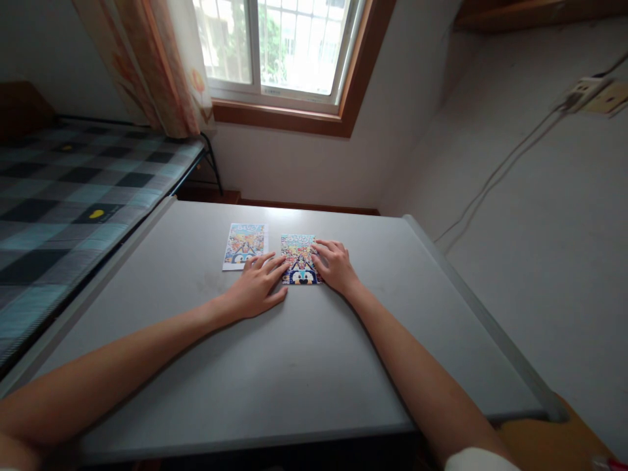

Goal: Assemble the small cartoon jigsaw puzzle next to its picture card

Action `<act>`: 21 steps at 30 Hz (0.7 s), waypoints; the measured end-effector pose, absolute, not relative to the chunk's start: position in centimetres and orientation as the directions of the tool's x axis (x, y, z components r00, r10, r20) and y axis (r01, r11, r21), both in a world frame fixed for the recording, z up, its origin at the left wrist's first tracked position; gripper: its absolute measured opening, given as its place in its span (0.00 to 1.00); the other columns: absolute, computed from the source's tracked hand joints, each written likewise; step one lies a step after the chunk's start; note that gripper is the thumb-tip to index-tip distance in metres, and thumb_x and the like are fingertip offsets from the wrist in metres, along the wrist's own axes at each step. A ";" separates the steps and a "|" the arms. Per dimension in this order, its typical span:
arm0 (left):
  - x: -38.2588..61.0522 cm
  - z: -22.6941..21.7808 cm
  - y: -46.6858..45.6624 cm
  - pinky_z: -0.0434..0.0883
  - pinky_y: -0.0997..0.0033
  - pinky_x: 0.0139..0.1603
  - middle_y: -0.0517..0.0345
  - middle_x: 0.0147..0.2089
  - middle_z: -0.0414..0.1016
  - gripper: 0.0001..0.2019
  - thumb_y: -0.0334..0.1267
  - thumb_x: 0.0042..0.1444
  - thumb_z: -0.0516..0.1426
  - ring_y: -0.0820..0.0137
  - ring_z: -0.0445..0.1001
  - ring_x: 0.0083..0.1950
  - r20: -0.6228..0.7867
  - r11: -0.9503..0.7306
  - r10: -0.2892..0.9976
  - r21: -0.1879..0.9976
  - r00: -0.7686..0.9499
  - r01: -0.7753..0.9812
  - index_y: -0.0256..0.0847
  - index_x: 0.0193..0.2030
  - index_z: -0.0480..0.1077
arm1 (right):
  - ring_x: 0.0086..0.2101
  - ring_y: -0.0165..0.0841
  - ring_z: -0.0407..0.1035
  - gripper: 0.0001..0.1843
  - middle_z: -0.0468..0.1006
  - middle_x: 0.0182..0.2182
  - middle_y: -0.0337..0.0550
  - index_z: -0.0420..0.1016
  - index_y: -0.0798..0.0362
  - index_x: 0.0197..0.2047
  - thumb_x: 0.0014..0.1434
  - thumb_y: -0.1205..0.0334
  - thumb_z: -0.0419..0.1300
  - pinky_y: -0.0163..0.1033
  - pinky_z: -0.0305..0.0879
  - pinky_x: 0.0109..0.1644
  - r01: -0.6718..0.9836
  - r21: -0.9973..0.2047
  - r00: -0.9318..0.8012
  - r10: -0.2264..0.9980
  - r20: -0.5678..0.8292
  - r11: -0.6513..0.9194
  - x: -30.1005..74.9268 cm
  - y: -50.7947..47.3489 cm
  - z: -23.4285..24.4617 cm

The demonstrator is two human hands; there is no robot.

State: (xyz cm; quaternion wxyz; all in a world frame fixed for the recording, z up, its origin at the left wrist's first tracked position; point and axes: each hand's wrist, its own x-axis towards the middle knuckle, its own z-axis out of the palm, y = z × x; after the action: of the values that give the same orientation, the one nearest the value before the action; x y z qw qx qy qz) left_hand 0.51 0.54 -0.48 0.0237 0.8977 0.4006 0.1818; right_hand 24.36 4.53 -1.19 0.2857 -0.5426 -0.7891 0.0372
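A small colourful jigsaw puzzle (298, 255) lies flat on the grey table, with a blue and white cartoon animal face along its near edge. My left hand (258, 288) rests at its left side, fingers spread, the fingertips at the puzzle's edge. On the right, my right hand (335, 265) lies with its fingers loosely stretched, the tips touching the right edge. Just left of the puzzle is a printed sheet (245, 241) with a similar picture in paler colours. My left fingers cover its lower right corner.
The grey table (275, 379) has raised side edges. A bed with a checked cover (98, 190) stands to the left, below a flowered curtain (152, 72). Ahead is a window (299, 46). A cable (495, 171) runs down the right wall from a socket (583, 93).
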 end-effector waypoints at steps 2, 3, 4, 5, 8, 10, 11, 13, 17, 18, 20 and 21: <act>0.5 -0.5 0.6 0.53 0.49 0.63 0.53 0.66 0.61 0.27 0.46 0.61 0.50 0.53 0.54 0.67 0.307 -0.679 0.727 0.190 0.614 0.709 0.47 0.67 0.57 | 0.53 0.43 0.60 0.17 0.73 0.54 0.45 0.76 0.47 0.52 0.62 0.56 0.53 0.53 0.58 0.56 0.837 -0.364 -0.252 0.879 0.405 0.408 24.4 4.5 -1.2; 0.5 -0.5 0.6 0.53 0.49 0.63 0.53 0.66 0.61 0.27 0.46 0.61 0.50 0.53 0.54 0.67 0.306 -0.679 0.727 0.190 0.614 0.709 0.47 0.67 0.57 | 0.53 0.44 0.60 0.17 0.73 0.54 0.44 0.76 0.47 0.51 0.62 0.55 0.53 0.53 0.57 0.56 0.839 -0.360 -0.257 0.880 0.399 0.408 24.4 4.5 -1.2; 0.5 -0.5 0.6 0.53 0.49 0.63 0.53 0.66 0.61 0.27 0.46 0.61 0.50 0.53 0.54 0.67 0.305 -0.679 0.728 0.190 0.615 0.709 0.47 0.67 0.57 | 0.53 0.44 0.60 0.17 0.73 0.54 0.44 0.76 0.47 0.50 0.62 0.55 0.53 0.53 0.57 0.57 0.840 -0.356 -0.262 0.881 0.393 0.409 24.4 4.5 -1.3; 0.5 -0.5 0.6 0.53 0.50 0.63 0.53 0.66 0.61 0.27 0.46 0.61 0.50 0.53 0.54 0.67 0.303 -0.678 0.728 0.189 0.615 0.710 0.47 0.67 0.57 | 0.53 0.44 0.60 0.17 0.73 0.54 0.44 0.77 0.47 0.50 0.62 0.55 0.53 0.53 0.57 0.57 0.841 -0.354 -0.265 0.882 0.389 0.409 24.4 4.5 -1.3; 0.5 -0.5 0.5 0.53 0.50 0.63 0.53 0.66 0.61 0.27 0.46 0.61 0.50 0.54 0.54 0.67 0.301 -0.679 0.728 0.185 0.616 0.711 0.46 0.67 0.57 | 0.53 0.43 0.60 0.17 0.74 0.54 0.44 0.77 0.48 0.50 0.62 0.55 0.53 0.53 0.57 0.57 0.842 -0.350 -0.270 0.883 0.385 0.410 24.4 4.6 -1.4; 0.5 -0.5 0.6 0.53 0.50 0.64 0.53 0.66 0.61 0.27 0.46 0.61 0.50 0.54 0.54 0.67 0.303 -0.680 0.726 0.187 0.617 0.709 0.46 0.67 0.57 | 0.53 0.43 0.60 0.17 0.74 0.53 0.44 0.77 0.48 0.49 0.62 0.55 0.53 0.53 0.57 0.57 0.841 -0.349 -0.273 0.882 0.385 0.413 24.4 4.6 -1.5; 0.5 -0.5 0.6 0.53 0.50 0.64 0.52 0.66 0.61 0.27 0.46 0.61 0.50 0.53 0.54 0.67 0.305 -0.681 0.725 0.188 0.617 0.707 0.46 0.67 0.57 | 0.52 0.43 0.60 0.16 0.74 0.53 0.44 0.77 0.47 0.49 0.62 0.55 0.53 0.53 0.57 0.56 0.841 -0.349 -0.274 0.882 0.384 0.413 24.4 4.6 -1.5; 0.5 -0.5 0.6 0.53 0.50 0.64 0.52 0.66 0.61 0.27 0.46 0.61 0.50 0.53 0.54 0.67 0.303 -0.681 0.726 0.192 0.617 0.707 0.46 0.67 0.57 | 0.52 0.43 0.60 0.16 0.75 0.52 0.44 0.77 0.47 0.49 0.62 0.55 0.53 0.54 0.57 0.56 0.841 -0.350 -0.273 0.883 0.381 0.411 24.4 4.6 -1.5; 0.5 -0.5 0.6 0.53 0.49 0.63 0.52 0.66 0.61 0.27 0.46 0.61 0.50 0.53 0.54 0.67 0.298 -0.678 0.729 0.195 0.616 0.709 0.46 0.67 0.57 | 0.52 0.43 0.61 0.16 0.74 0.53 0.44 0.77 0.47 0.49 0.62 0.55 0.53 0.54 0.57 0.56 0.841 -0.352 -0.271 0.883 0.384 0.412 24.4 4.6 -1.5; 0.5 -0.5 0.6 0.53 0.49 0.63 0.52 0.66 0.61 0.27 0.46 0.61 0.50 0.53 0.53 0.67 0.300 -0.678 0.729 0.194 0.615 0.709 0.47 0.67 0.57 | 0.53 0.43 0.61 0.17 0.73 0.54 0.44 0.77 0.47 0.50 0.62 0.55 0.53 0.54 0.57 0.56 0.839 -0.353 -0.271 0.881 0.389 0.414 24.4 4.6 -1.5; 0.5 -0.5 0.6 0.53 0.49 0.64 0.53 0.66 0.61 0.27 0.46 0.61 0.50 0.53 0.53 0.67 0.304 -0.678 0.728 0.192 0.614 0.709 0.47 0.67 0.57 | 0.53 0.43 0.61 0.17 0.72 0.55 0.44 0.76 0.47 0.51 0.62 0.56 0.53 0.54 0.58 0.56 0.837 -0.353 -0.270 0.878 0.395 0.417 24.3 4.6 -1.4; 0.5 -0.5 0.6 0.53 0.49 0.64 0.53 0.66 0.61 0.27 0.46 0.61 0.50 0.53 0.52 0.67 0.304 -0.679 0.728 0.190 0.615 0.709 0.47 0.67 0.57 | 0.53 0.43 0.61 0.17 0.72 0.56 0.43 0.76 0.47 0.51 0.62 0.56 0.53 0.53 0.58 0.57 0.838 -0.353 -0.270 0.879 0.394 0.416 24.3 4.6 -1.4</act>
State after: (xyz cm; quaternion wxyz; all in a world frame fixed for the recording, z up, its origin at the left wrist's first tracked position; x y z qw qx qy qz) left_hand 0.48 0.58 -0.53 0.0257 0.8982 0.3999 0.1805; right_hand 24.33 4.58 -1.42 0.2725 -0.5390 -0.7961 0.0372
